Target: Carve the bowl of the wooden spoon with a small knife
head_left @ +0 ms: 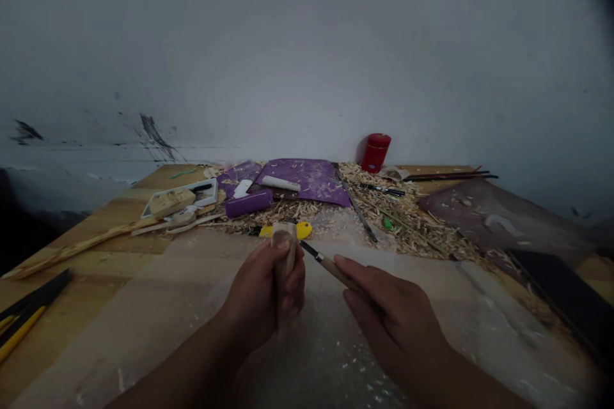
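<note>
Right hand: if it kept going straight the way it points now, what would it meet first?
The right hand leads with its knife, so the blade tip would probably first meet the pale wood piece in the left hand, though depth is hard to judge.

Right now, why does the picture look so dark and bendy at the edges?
In the head view everything is dim: the wall looks gray, the left hand and right hand dark. The same view's top right corner fades black, and the table looks curved at its edges.

Dim, flat light w/ soft shadows; corners dark, edges warped.
</note>
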{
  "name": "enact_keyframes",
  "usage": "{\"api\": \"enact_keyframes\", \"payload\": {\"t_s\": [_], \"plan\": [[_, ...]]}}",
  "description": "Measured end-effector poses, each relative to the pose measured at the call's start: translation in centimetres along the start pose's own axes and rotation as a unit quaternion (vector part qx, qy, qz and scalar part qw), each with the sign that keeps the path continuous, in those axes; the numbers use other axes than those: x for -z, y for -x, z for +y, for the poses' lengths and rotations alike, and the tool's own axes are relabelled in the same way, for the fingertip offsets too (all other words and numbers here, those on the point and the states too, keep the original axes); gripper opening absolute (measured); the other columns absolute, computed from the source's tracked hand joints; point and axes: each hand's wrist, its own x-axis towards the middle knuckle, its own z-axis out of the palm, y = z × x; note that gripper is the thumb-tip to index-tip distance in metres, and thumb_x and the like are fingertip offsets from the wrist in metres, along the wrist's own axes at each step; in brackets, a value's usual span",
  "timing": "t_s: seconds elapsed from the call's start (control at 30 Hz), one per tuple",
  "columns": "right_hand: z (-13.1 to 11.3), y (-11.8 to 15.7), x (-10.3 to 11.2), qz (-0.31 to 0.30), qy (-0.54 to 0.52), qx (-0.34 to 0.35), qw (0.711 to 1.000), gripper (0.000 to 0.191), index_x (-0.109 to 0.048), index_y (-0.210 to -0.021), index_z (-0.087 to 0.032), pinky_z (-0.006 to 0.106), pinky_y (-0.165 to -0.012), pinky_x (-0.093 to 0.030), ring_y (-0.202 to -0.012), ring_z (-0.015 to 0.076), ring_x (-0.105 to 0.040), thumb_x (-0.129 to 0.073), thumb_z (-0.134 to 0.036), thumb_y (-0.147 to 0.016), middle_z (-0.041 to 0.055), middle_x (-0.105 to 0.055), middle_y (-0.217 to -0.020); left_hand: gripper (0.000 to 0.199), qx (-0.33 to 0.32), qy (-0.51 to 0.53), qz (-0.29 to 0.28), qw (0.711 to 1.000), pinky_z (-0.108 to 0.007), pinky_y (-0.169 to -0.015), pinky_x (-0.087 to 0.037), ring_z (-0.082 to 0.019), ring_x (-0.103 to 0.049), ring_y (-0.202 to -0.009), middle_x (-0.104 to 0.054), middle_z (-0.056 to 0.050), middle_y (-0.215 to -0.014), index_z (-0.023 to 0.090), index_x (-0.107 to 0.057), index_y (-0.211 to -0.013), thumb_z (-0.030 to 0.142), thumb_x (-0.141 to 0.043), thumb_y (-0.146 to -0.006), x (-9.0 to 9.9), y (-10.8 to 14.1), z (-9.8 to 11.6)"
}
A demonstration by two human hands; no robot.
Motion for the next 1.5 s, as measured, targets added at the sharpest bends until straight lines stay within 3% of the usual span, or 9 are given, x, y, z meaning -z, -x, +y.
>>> {"api": "enact_keyframes", "payload": {"t_s": [0.37,0.7,0.87,1.23,1.5], "plan": [[-0.1,0.1,-0.1,-0.006,0.0,-0.001,1.0,0.04,-0.04,-0.124,-0.023,0.029,-0.07,-0.049,-0.082,0.0156,-0.06,-0.043,-0.014,-0.085,0.0051,-0.063,-0.1,0.022,-0.027,-0.03,0.002,0.999,-0.021,-0.034,-0.028,-0.006,-0.031,-0.029,-0.041,0.006,-0.043,0.017,-0.047,-0.068,0.029,-0.038,-0.083,-0.6,0.3,-0.1],[-0.2,0.0,0.0,-0.029,0.018,0.009,0.999,0.043,-0.037,-0.127,-0.024,0.025,-0.052,-0.04,-0.058,0.013,-0.052,-0.04,-0.013,-0.086,-0.0011,-0.053,-0.069,0.022,-0.065,-0.017,-0.014,0.998,-0.025,-0.045,-0.037,-0.007,-0.04,-0.041,-0.043,0.003,-0.053,0.017,-0.041,-0.062,0.022,-0.039,-0.084,-1.3,1.0,-0.3],[-0.2,0.2,-0.2,-0.019,0.024,0.01,0.999,0.046,-0.035,-0.129,-0.025,0.024,-0.051,-0.038,-0.058,0.0132,-0.051,-0.039,-0.012,-0.086,-0.0011,-0.051,-0.069,0.011,-0.073,-0.014,-0.031,0.997,-0.028,-0.051,-0.041,-0.01,-0.046,-0.047,-0.048,0.002,-0.059,0.017,-0.044,-0.071,0.015,-0.041,-0.081,-1.4,1.2,-0.7],[-0.5,0.1,-0.3,-0.009,0.05,0.022,0.998,0.045,-0.035,-0.129,-0.023,0.025,-0.049,-0.037,-0.055,0.0136,-0.048,-0.037,-0.012,-0.085,-0.0007,-0.048,-0.067,0.026,-0.062,-0.102,-0.011,0.993,-0.03,-0.06,-0.041,-0.015,-0.054,-0.053,-0.055,-0.002,-0.054,0.016,-0.047,-0.067,0.03,-0.035,-0.085,-1.2,1.4,-0.8],[-0.5,0.2,-0.4,-0.027,0.038,0.009,0.999,0.046,-0.033,-0.131,-0.024,0.026,-0.051,-0.041,-0.057,0.0146,-0.05,-0.036,-0.012,-0.086,0.0006,-0.051,-0.069,0.024,-0.05,-0.121,0.003,0.991,-0.031,-0.057,-0.042,-0.016,-0.055,-0.048,-0.055,-0.001,-0.05,0.017,-0.046,-0.069,0.032,-0.037,-0.084,-1.2,1.6,-1.0]]}}
